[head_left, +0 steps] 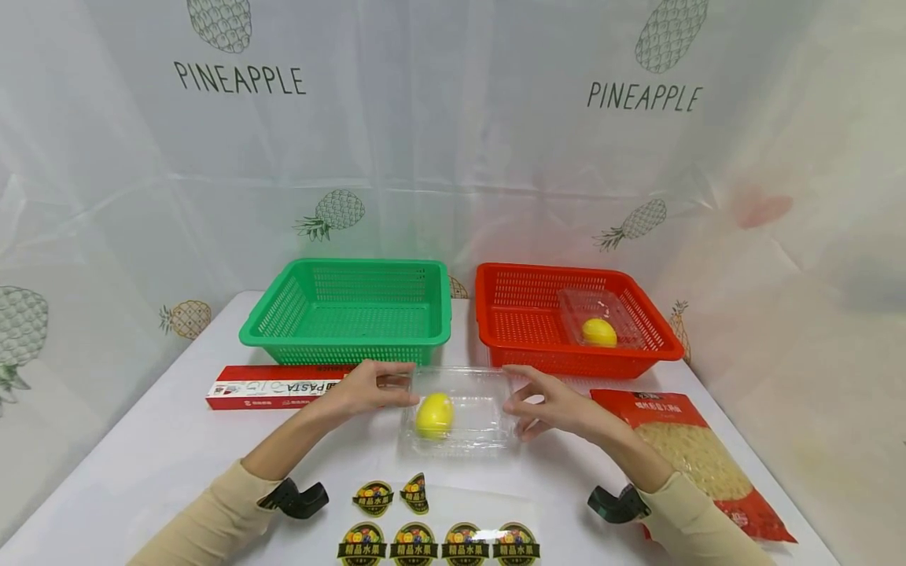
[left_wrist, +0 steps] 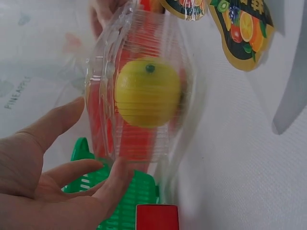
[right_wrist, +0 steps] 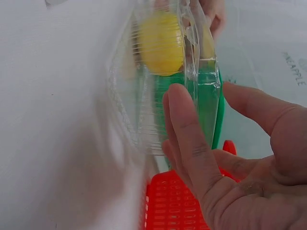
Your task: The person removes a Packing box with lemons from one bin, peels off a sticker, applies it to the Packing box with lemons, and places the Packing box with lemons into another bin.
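Lying toward the left end of a clear box, a lemon is weighting that side, so uneven lifting could be tipping it. The box is sitting mid-table between both hands; whether its lid is latching fully, I cannot tell, and a loose edge could be popping up. The left hand is touching the left end and the right hand the right, fingers spreading, lightly bent, not wrapping round; slick plastic could be slipping away. Nearer, one sticker seems to be lifting and could be catching on the box.
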`<state>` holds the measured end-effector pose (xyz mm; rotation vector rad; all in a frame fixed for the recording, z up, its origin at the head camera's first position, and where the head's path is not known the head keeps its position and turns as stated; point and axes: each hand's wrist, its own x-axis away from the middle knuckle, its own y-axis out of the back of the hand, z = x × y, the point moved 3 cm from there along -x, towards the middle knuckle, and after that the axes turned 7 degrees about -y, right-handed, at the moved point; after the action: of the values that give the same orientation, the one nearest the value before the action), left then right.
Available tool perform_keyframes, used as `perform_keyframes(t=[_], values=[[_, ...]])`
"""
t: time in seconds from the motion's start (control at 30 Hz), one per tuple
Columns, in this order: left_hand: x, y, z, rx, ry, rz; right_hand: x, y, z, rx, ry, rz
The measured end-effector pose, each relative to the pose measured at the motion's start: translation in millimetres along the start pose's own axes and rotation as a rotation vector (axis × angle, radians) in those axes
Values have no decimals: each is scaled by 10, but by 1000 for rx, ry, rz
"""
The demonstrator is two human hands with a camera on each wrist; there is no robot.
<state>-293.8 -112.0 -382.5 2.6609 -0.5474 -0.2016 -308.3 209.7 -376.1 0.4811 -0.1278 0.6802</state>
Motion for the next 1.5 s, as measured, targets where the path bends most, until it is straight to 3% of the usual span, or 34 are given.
perform_keyframes(t=[0.37, 0.6, 0.7, 1.07, 1.5], values=[[86, 22, 21, -28, -36, 22, 93, 40, 76, 76, 9, -36], [243, 49, -6, -76, -44, 32, 198, 103, 172, 160, 64, -103], [325, 37, -20, -77, -76, 62, 234, 82, 208, 199, 90, -120], [565, -27, -76, -13, -101, 112, 353, -181, 401, 288, 190, -96], [712, -109, -108, -19, -142, 160, 376, -683, 536, 338, 157, 38]])
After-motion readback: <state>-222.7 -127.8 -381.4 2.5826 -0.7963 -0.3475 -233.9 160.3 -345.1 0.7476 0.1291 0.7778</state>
